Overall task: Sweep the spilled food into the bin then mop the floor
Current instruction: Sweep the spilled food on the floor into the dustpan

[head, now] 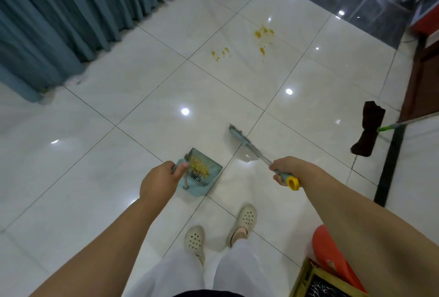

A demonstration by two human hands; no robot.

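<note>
Near the lower middle of the frame, the left hand (158,181) has its grip clamped on the handle of a pale blue dustpan (202,173), which holds a small heap of yellow crumbs (200,168) against its toothed back edge. To the right of it, the right hand (286,169) has its grip clamped on the blue handle of a broom (247,144) with a yellow end cap; the broom head points toward the upper left, over the white tiled floor (95,166). Spilled food (262,35) lies as yellow smears in the upper middle of the frame, with a smaller patch just left of it, well apart from the dustpan. At the right edge a mop (367,128) with a dark cloth head lies on the floor. Teal curtains (71,11) fill the upper left. Two feet in cream clogs (245,219) stand at the bottom centre, and a red bin (332,256) sits at the lower right.
</note>
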